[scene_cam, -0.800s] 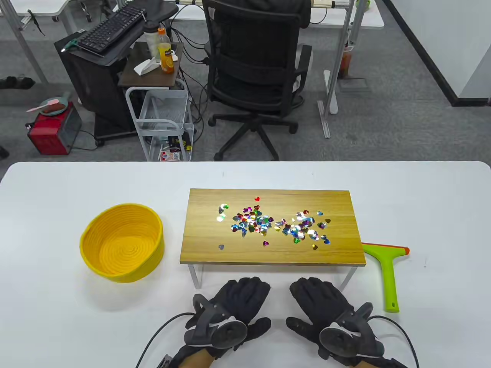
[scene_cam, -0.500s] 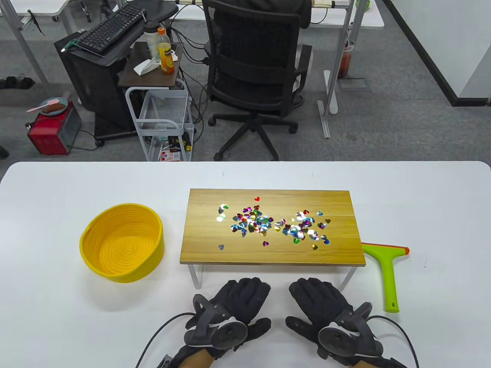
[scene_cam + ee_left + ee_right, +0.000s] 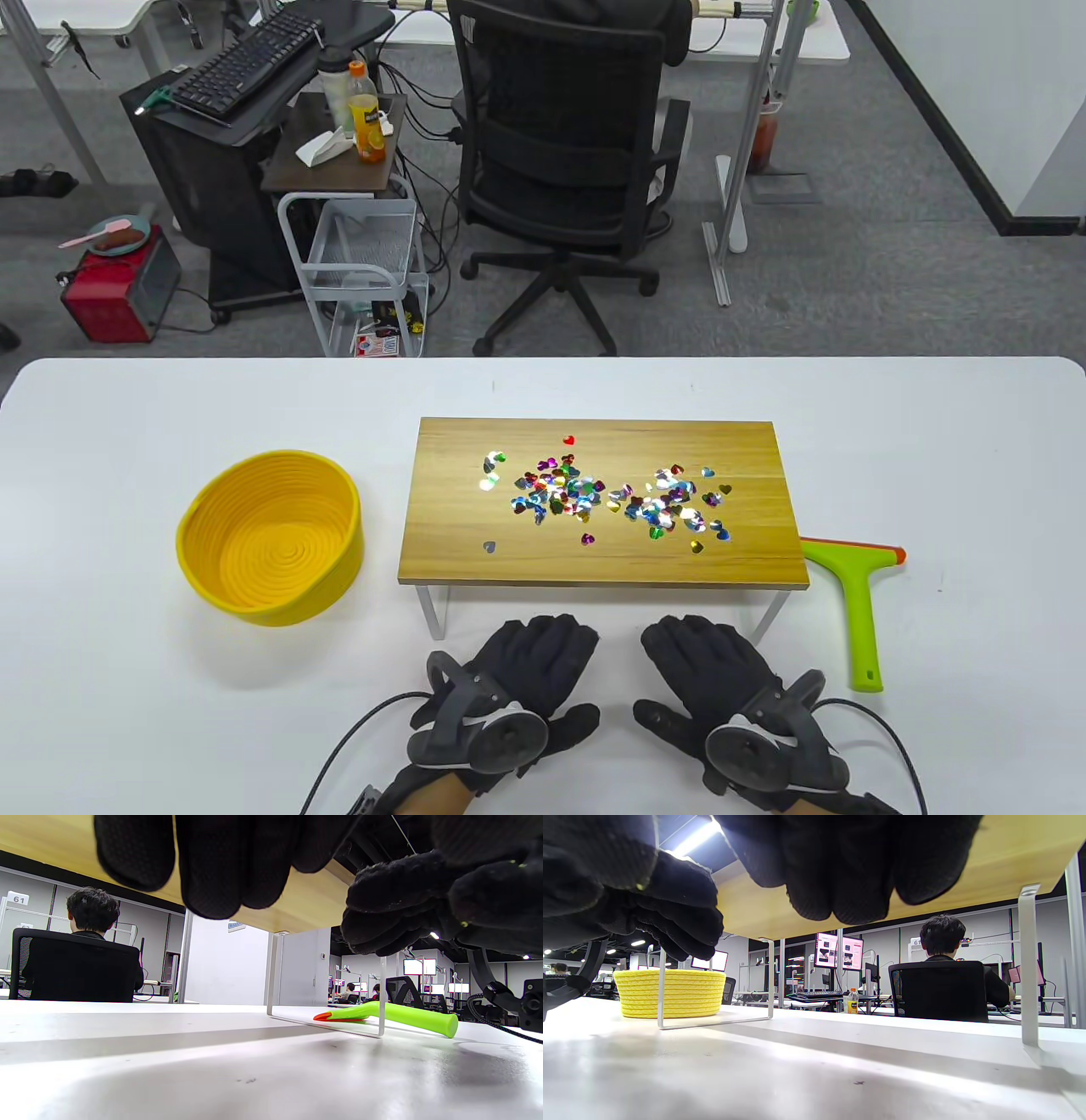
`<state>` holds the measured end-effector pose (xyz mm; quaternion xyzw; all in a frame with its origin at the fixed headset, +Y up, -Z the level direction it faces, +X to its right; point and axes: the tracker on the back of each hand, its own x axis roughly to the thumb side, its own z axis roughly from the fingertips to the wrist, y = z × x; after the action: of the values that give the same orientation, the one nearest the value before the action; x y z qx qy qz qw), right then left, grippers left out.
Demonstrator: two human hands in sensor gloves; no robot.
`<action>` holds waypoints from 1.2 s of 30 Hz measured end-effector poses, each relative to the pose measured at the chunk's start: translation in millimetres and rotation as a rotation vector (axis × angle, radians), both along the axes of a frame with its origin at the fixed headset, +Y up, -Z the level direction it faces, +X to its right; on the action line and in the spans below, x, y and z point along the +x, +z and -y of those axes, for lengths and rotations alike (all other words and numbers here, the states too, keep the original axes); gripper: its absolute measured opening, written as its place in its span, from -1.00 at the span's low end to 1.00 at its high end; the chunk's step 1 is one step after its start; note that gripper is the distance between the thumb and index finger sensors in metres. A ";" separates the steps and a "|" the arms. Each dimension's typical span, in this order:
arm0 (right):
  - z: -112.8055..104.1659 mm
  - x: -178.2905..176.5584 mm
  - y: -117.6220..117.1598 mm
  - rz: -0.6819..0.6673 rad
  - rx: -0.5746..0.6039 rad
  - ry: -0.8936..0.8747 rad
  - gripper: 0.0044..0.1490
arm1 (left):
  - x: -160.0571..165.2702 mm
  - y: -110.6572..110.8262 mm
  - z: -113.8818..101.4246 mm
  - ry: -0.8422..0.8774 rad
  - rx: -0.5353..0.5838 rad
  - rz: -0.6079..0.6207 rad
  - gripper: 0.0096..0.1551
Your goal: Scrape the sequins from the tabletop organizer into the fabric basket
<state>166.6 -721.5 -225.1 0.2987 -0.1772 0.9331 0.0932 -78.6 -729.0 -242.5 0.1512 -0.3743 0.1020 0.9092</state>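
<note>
A wooden organizer shelf (image 3: 458, 552) on white metal legs stands mid-table, with several shiny heart sequins (image 3: 594, 497) scattered on top. A yellow fabric basket (image 3: 270, 536) sits to its left; it also shows in the right wrist view (image 3: 670, 993). A green scraper (image 3: 859, 607) with an orange blade edge lies right of the shelf, also in the left wrist view (image 3: 403, 1016). My left hand (image 3: 530, 671) and right hand (image 3: 708, 671) lie flat on the table in front of the shelf, fingers spread and empty.
The white table (image 3: 127, 722) reaches to all sides. Beyond its far edge stand an office chair (image 3: 564, 170), a wire cart (image 3: 361, 272) and a keyboard stand. A shelf leg (image 3: 433, 611) stands close to my left fingertips.
</note>
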 end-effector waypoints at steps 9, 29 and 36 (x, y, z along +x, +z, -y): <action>-24.5 7.7 15.5 -0.001 0.121 -0.061 -0.14 | -0.8 0.0 -0.5 0.000 0.005 -0.008 -0.03; -80.0 145.0 -39.4 0.786 -0.125 -0.028 -0.17 | -1.6 -0.5 -0.9 0.010 0.002 -0.016 -0.04; -23.8 157.8 -72.3 0.970 -0.380 0.146 -0.08 | -2.1 -0.8 -1.2 0.012 0.004 -0.018 -0.04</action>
<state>324.4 -697.7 -297.4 -0.1780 -0.0063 0.9839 -0.0124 -80.7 -727.8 -243.3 0.1560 -0.3655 0.1055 0.9116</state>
